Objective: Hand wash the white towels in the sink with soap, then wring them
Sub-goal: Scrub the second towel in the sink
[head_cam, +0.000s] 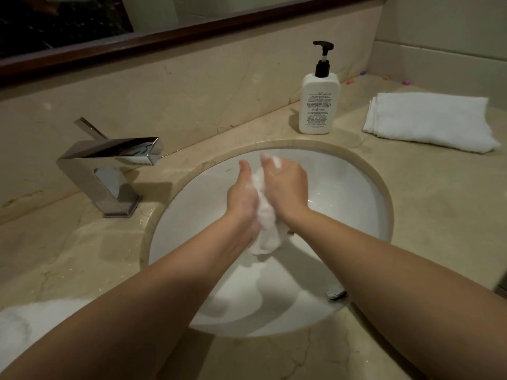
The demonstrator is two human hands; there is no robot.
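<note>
1. Left hand and right hand pressed together over the white sink, gripping a soapy white towel between both palms.
2. Beyond the right hand, on the bench: soap pump bottle, folded white towel.
3. Left of the left hand: chrome faucet.

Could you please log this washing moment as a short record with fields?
left hand: presses the soapy towel from its side
right hand: grips the same towel, foam on its fingers
towel position: bunched between both hands, above the sink
faucet: no water seen running
soap bottle: upright on the counter behind the sink
folded towel: on the counter, right of the bottle
</note>
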